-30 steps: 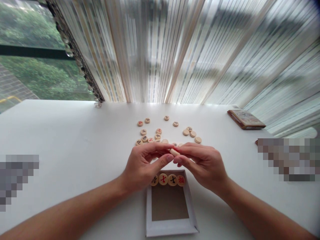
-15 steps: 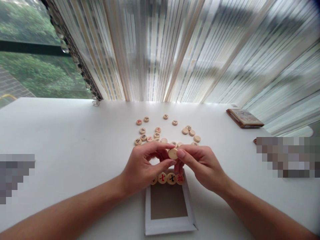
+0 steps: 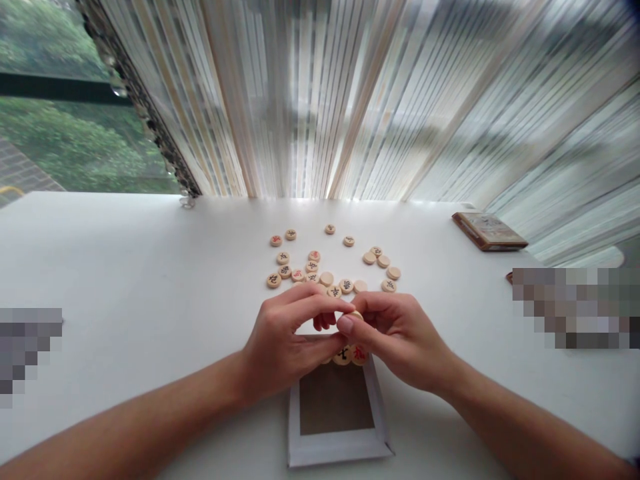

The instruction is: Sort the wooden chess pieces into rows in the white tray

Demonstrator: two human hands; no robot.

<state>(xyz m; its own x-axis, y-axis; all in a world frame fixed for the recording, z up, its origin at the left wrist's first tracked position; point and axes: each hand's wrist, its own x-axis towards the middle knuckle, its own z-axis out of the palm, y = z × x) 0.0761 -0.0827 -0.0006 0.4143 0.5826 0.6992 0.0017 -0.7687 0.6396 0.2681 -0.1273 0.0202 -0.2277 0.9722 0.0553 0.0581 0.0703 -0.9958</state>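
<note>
Above the far end of a shallow white cardboard tray (image 3: 340, 448), both hands meet around one wooden Chinese chess piece (image 3: 357, 314), mostly covered by fingers. My right hand (image 3: 400, 337) pinches it between thumb and index finger. My left hand (image 3: 290, 327) is closed at its other side, index fingertip on the piece's top edge. Below the fingers, a black-marked piece (image 3: 343, 355) and a red-marked piece (image 3: 359, 354) lie face up at the tray's far end. My left hand covers the row's left part. The tray's nearer brown floor is bare.
Beyond my hands, several loose chess pieces (image 3: 347, 286) lie scattered on the white table (image 3: 150, 287), some face up, some blank side up. A flat brown-edged box (image 3: 490, 231) lies at the back right. Blurred-out items sit at both sides. A striped curtain (image 3: 300, 100) hangs behind.
The chess piece has turned between my fingers; its blank face, plain before, is now mostly hidden. My right thumb has moved left across it, and my left hand covers more of the tray row.
</note>
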